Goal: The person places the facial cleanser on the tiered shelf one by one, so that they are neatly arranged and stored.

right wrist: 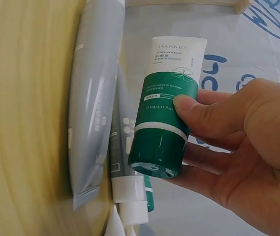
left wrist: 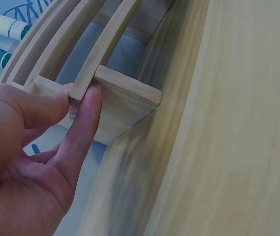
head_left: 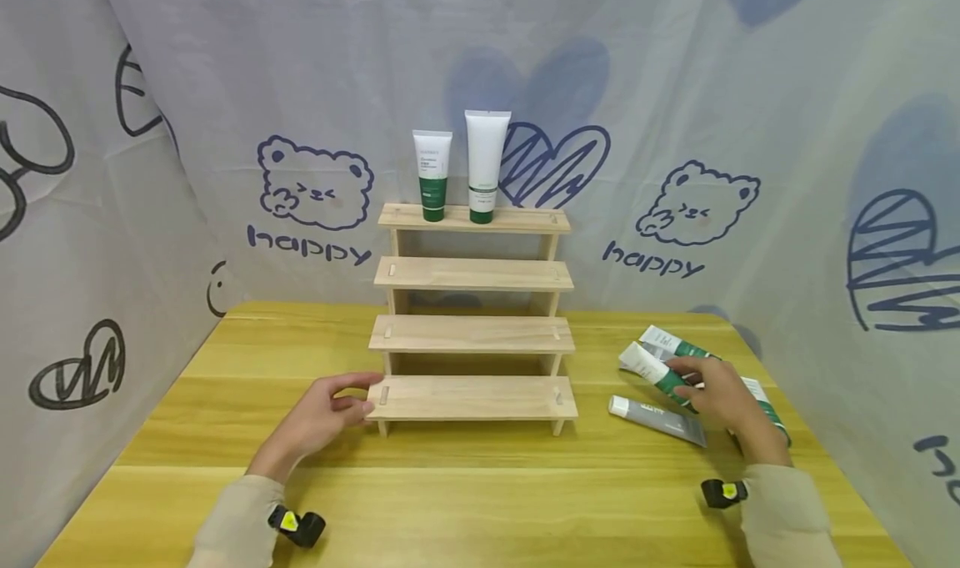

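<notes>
A tiered wooden display rack point(head_left: 472, 397) stands mid-table. My left hand point(head_left: 330, 414) pinches the left end of its lowest shelf between thumb and fingers, as the left wrist view shows close up. On the right, my right hand point(head_left: 716, 389) grips a white and green squeeze tube point(right wrist: 167, 98) by its green part, thumb on the front. Near that hand lie a grey tube point(head_left: 660, 420) with a white cap and another white and green tube point(head_left: 678, 344). Part of a further green and white tube point(head_left: 768, 409) shows behind my right wrist.
Two white and green tubes stand upright on the top shelf: a shorter one point(head_left: 432, 176) and a taller one point(head_left: 485, 168). A printed cloth point(head_left: 420, 76) hangs behind and beside the wooden table point(head_left: 465, 501).
</notes>
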Available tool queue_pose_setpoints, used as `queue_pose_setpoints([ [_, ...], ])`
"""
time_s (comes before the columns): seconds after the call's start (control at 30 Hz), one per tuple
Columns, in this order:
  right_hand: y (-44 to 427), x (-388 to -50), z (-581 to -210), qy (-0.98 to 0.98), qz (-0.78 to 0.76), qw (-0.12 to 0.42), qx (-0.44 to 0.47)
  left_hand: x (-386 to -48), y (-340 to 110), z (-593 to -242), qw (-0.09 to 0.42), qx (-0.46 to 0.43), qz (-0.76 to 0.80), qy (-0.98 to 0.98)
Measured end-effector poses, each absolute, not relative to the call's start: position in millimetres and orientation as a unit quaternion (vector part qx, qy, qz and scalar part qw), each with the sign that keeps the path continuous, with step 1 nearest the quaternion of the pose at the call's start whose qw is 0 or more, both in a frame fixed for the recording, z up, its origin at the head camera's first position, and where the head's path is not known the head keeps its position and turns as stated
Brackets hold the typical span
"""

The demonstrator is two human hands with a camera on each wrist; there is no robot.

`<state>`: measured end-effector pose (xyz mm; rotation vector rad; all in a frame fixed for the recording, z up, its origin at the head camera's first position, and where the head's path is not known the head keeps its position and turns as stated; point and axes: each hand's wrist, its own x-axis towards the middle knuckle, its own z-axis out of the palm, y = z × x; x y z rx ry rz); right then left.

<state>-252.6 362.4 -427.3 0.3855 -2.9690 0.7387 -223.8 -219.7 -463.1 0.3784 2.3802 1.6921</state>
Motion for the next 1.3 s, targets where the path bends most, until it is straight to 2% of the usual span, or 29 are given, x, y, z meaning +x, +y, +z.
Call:
queue_pose_setpoints([
  [0.2,361.2,-250.8,-425.4,-0.962,0.243,0.024,0.122,-223.3,-219.2,-464.7,0.099,0.123,0.572,0.805],
  [0.67,354.1,-251.1,-414.3,-0.945,0.29,0.055,0.142,-225.7,-221.9,-464.3,0.101,0.133,0.577,0.799],
  [1.3,342.7,-250.6,-407.0,-0.934,0.331,0.075,0.112,-225.6,-219.7,-462.1,0.11,0.132,0.569,0.804],
])
